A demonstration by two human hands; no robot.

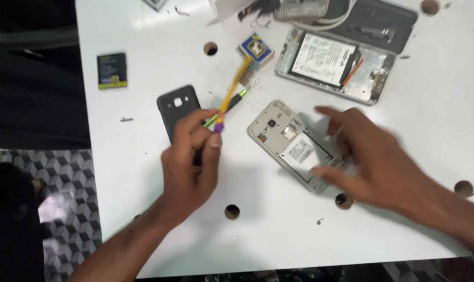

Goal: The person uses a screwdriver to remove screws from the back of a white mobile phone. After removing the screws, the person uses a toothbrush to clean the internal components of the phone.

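My left hand (191,156) grips a yellow-handled brush (234,83) and a green-tipped dark tool (232,102) together, bristles pointing up and away. It rests over the lower end of a black phone back cover (175,107). My right hand (370,156) is spread open on the right end of an opened silver phone (289,143) lying back-up with its inner label showing. The hand is blurred.
A white table (143,172) with several round holes carries a second opened device with a white battery (331,62), a small blue and yellow square part (256,49), a dark battery (112,70), a grey case (380,23) and loose screws (126,119). Patterned floor lies left.
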